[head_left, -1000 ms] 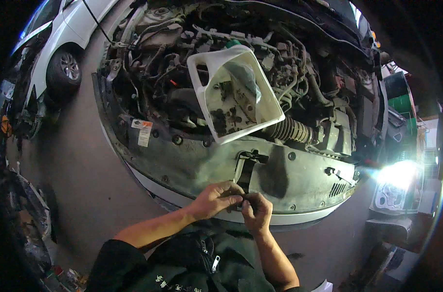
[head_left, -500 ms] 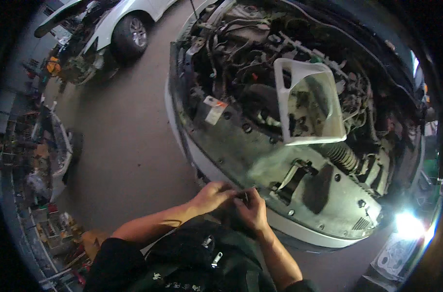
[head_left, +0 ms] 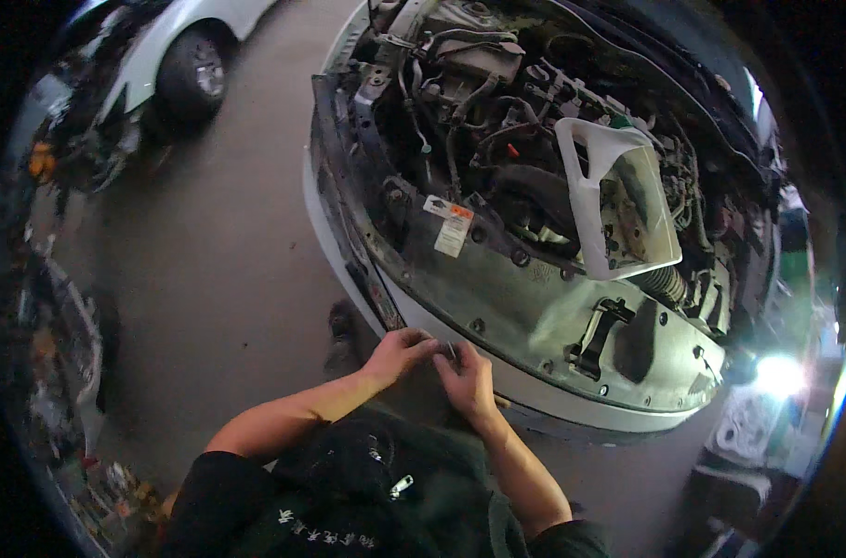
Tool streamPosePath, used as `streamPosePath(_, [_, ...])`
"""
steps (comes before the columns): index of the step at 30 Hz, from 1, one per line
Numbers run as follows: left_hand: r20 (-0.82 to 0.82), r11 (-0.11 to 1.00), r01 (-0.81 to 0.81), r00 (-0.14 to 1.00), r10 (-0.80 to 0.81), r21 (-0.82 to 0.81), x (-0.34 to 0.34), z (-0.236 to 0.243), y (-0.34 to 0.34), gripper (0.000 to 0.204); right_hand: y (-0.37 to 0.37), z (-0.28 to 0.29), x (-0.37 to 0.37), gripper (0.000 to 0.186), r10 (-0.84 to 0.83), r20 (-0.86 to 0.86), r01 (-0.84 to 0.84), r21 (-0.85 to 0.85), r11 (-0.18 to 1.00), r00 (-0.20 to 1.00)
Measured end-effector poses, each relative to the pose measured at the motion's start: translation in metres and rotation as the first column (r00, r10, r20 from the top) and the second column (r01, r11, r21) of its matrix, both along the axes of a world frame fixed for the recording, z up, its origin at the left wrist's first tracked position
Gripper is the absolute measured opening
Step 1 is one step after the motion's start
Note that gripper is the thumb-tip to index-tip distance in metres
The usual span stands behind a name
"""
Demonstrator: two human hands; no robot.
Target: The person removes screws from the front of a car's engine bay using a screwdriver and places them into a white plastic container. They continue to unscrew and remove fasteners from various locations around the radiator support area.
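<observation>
My left hand (head_left: 401, 357) and my right hand (head_left: 467, 379) meet in front of my chest, by the front edge of the open car's engine bay. Fingers and thumbs are pinched together on both. Between them shows a small, thin dark piece, too small to name. Beyond the hands a dark plastic cover panel (head_left: 497, 296) spans the front of the bay. A cut-open white plastic jug (head_left: 583, 216) with a handle lies tilted over the engine. On the panel rests a black bracket-like part (head_left: 598, 340).
A bright work lamp (head_left: 780, 376) shines at the right beside the car. At the upper left stands a white car with a bare front end and a visible wheel (head_left: 194, 74). A detached curved body part (head_left: 79, 325) and clutter line the left side.
The view has shifted, so the engine bay and the other car appear at a changed angle. My hands stay pinched together and have drawn slightly closer to the car's front edge in the picture.
</observation>
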State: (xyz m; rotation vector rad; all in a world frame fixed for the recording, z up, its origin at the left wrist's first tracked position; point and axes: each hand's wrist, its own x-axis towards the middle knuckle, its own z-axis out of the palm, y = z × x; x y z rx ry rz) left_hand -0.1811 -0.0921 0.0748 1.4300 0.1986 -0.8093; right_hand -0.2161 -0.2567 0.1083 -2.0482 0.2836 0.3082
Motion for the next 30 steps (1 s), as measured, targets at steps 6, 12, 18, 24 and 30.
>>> streamPosePath(6, [0.406,0.939,0.277,0.849,-0.338,0.203,0.072,-0.037,0.081,0.031,0.069,-0.022,0.059,0.022,-0.17,0.035,0.173,-0.252,0.952,0.985])
streamPosePath(12, [0.681,0.776,0.184,0.389,-0.621,0.603,0.137,-0.052,0.109,0.031,0.098,-0.028,0.098,0.02,-0.114,0.087,0.143,-0.504,0.852,0.99])
streamPosePath(18, [0.599,0.734,0.236,0.448,-0.664,0.637,0.144,-0.053,0.135,0.035,0.12,-0.038,0.116,0.019,-0.193,0.09,0.212,-0.484,0.849,0.977])
streamPosePath(24, [0.703,0.707,0.081,0.084,-0.707,0.702,0.225,-0.07,0.142,0.029,0.137,-0.05,0.135,0.021,-0.218,0.07,0.228,-0.382,0.896,0.973])
streamPosePath(30, [0.669,0.64,0.196,-0.242,-0.703,0.743,0.263,-0.063,0.145,0.026,0.141,-0.068,0.146,0.021,-0.284,0.113,0.305,-0.311,0.9,0.952])
